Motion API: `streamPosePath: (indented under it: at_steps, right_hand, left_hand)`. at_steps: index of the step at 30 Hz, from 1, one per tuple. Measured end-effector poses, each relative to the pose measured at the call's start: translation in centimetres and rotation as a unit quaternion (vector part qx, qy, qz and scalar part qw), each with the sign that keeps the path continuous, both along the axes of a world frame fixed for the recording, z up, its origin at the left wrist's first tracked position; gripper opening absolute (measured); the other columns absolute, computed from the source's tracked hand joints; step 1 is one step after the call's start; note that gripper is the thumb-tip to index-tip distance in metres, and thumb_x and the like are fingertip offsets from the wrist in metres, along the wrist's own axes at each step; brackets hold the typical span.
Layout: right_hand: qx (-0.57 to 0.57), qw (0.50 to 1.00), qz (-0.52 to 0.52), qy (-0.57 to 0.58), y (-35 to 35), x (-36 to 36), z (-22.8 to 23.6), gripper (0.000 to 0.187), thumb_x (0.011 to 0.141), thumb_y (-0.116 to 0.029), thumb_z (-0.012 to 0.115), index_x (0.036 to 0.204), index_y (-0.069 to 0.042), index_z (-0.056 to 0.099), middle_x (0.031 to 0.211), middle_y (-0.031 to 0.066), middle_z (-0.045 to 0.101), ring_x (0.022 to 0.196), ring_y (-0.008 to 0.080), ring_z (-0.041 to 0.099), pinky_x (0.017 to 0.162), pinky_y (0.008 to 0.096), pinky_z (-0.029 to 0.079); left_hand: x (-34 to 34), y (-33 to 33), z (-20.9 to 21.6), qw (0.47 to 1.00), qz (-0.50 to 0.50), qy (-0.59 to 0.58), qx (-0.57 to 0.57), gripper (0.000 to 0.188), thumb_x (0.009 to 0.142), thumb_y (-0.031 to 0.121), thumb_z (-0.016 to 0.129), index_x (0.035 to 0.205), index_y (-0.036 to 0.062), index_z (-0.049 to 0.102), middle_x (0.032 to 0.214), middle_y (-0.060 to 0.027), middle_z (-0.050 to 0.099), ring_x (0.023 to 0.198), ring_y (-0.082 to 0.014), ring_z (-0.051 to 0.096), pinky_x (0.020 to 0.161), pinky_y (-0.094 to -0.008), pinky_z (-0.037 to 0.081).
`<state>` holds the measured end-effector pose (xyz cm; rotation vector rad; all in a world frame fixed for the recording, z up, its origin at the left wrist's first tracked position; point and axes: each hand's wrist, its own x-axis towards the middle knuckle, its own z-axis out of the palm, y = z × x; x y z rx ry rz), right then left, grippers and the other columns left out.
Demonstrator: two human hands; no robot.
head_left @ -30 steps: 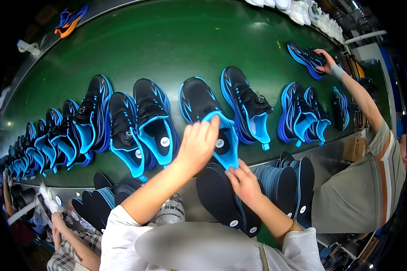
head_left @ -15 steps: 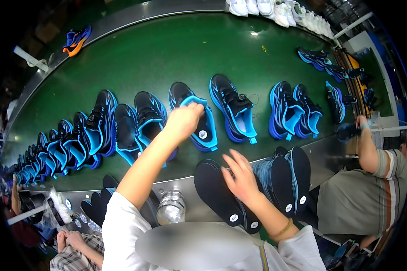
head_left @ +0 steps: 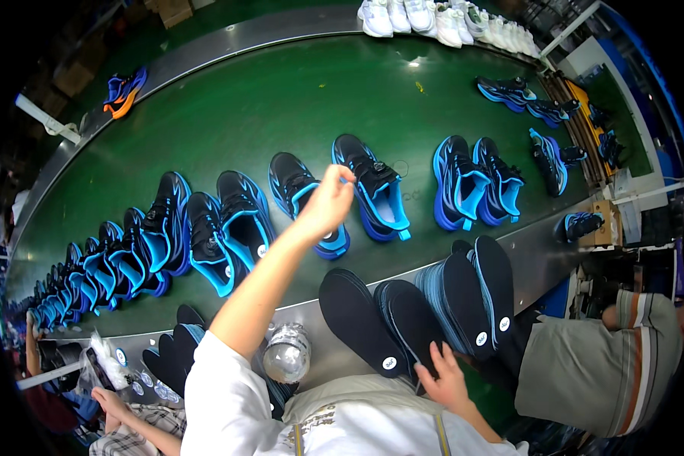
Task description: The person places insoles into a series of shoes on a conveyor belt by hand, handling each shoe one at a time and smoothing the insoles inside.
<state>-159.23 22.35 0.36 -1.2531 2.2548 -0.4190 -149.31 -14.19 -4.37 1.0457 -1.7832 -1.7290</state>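
Note:
My left hand (head_left: 328, 201) is closed in a pinch above a black-and-blue sneaker (head_left: 289, 178) on the green surface, its fingertips near the collar of the sneaker (head_left: 376, 186) to the right. The hand hides part of the first shoe's opening; whatever is between the fingers, if anything, cannot be made out. My right hand (head_left: 447, 381), fingers apart, touches the heel end of a stack of black insoles (head_left: 409, 315) on the metal edge. Beside it lie another black insole (head_left: 357, 319) with a round white sticker and more insole stacks (head_left: 463, 300) with blue edges.
A long row of matching sneakers (head_left: 114, 262) runs left, and a pair (head_left: 475, 182) stands right. White shoes (head_left: 414, 17) line the far edge; an orange-blue shoe (head_left: 124, 93) is far left. A clear plastic jar (head_left: 287, 353) stands near me. Co-workers sit both sides, one in grey (head_left: 585, 368).
My left hand has lifted away from the sneaker's opening toward the shoe on its right. The right hand has moved down and right to the insole heel. The view has shifted slightly.

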Motion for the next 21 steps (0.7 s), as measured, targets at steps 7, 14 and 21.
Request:
streamPosePath:
  at_steps: [7, 14, 21]
  right_hand:
    - [-0.189, 0.975, 0.090, -0.076, -13.7, -7.8, 6.6, 0.014, 0.077, -0.009, 0.063, 0.084, 0.003, 0.063, 0.086, 0.0191, 0.061, 0.069, 0.0217, 0.060, 0.062, 0.0288, 0.047]
    - [0.106, 0.951, 0.028, -0.288, -26.9, -13.1, 3.6, 0.022, 0.068, -0.017, 0.068, 0.073, 0.004, 0.065, 0.061, 0.0087, 0.060, 0.055, 0.0133, 0.055, 0.053, 0.0274, 0.045]
    - [0.031, 0.957, 0.261, 0.122, -31.0, -9.2, -7.0, 0.019, 0.071, -0.004, 0.051, 0.082, 0.005, 0.062, 0.101, 0.0255, 0.056, 0.081, 0.0344, 0.060, 0.072, 0.0398, 0.050]
  left_hand:
    - [-4.8, 1.4, -3.5, 0.879, 0.011, -0.271, -0.393, 0.061, 0.081, 0.049, 0.052, 0.125, 0.0090, 0.035, 0.063, -0.0158, 0.061, 0.058, -0.0321, 0.061, 0.048, -0.0417, 0.047]
    - [-6.8, -3.3, -1.6, 0.942, 0.003, -0.239, -0.238, 0.055, 0.083, 0.054, 0.042, 0.111, 0.0086, 0.054, 0.081, -0.0230, 0.062, 0.086, -0.0387, 0.059, 0.077, -0.0444, 0.045]
    - [-6.5, -5.7, -2.4, 0.963, -0.082, -0.227, -0.122, 0.053, 0.082, 0.050, 0.046, 0.085, -0.0006, 0.063, 0.071, -0.0184, 0.062, 0.074, -0.0276, 0.062, 0.068, -0.0371, 0.046]
